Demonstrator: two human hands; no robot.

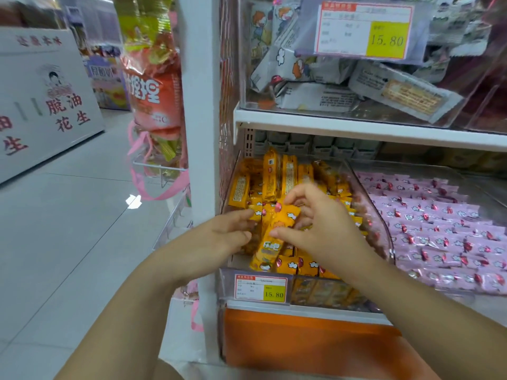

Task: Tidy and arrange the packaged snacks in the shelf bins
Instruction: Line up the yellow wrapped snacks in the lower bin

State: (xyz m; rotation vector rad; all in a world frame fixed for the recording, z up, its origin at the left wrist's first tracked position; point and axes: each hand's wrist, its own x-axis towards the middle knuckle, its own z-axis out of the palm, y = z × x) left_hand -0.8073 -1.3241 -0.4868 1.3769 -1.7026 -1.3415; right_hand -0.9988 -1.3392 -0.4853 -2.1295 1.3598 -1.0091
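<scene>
A clear shelf bin point(277, 275) on the lower shelf holds several yellow snack packets point(277, 174), some upright at the back, others lying loose in front. Both hands are inside it. My left hand point(227, 231) grips the left edge of a yellow packet point(277, 223) lying across the pile. My right hand point(315, 223) has curled fingers on the same packet, thumb at its lower side. To the right, another bin point(370, 201) holds pink snack packets point(439, 223) in neat rows.
On the shelf above, a clear bin point(343, 108) holds white packets and a price tag point(365, 30) marked 15.80. A matching tag point(260, 288) hangs on the yellow bin. A white shelf post point(200, 105), hanging snack bags point(153, 86) and a white display box point(46, 100) stand left.
</scene>
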